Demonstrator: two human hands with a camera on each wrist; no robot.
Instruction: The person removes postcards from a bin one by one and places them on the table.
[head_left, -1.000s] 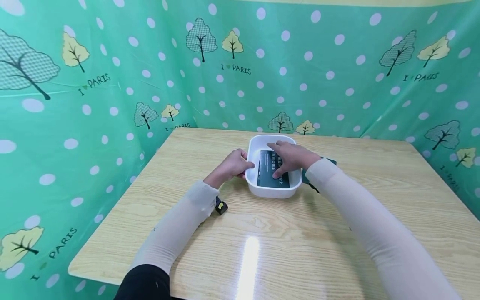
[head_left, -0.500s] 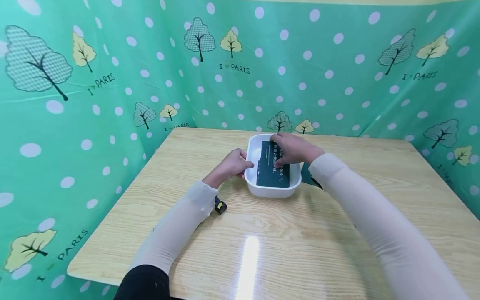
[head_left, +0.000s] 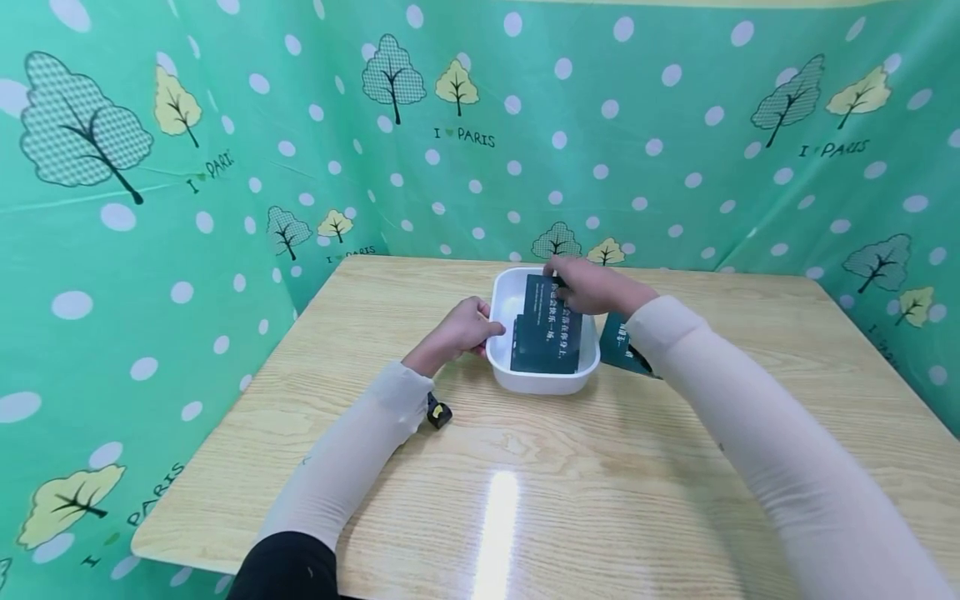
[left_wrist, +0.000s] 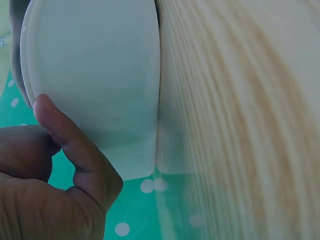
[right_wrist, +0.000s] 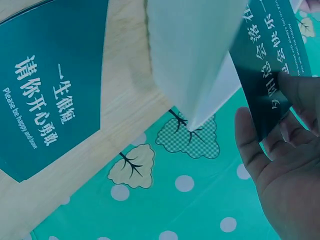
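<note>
In the head view a white plastic tub [head_left: 543, 383] stands on the table. My left hand [head_left: 468, 325] grips its left rim, thumb over the edge; the left wrist view shows that thumb [left_wrist: 65, 130] against the tub wall. Over the tub's far side, my right hand [head_left: 592, 287] pinches the far end of a dark green booklet [head_left: 551, 337] with white lettering. Under it, the edge of another dark piece [head_left: 517, 342] shows inside the tub. The right wrist view has the held booklet [right_wrist: 262, 70] between thumb and fingers, tilted at the tub wall [right_wrist: 195, 50].
A second green booklet [head_left: 622, 346] lies on the wooden table [head_left: 600, 475] right of the tub, partly hidden by my right sleeve. A small black object with a yellow mark [head_left: 438, 412] is at my left wrist. A green dotted curtain [head_left: 480, 192] encloses the back and left.
My right hand has moved toward the tub's far rim, drawing the booklet's far end along and up. More of the piece beneath and of the table booklet shows. My left hand stays on the rim.
</note>
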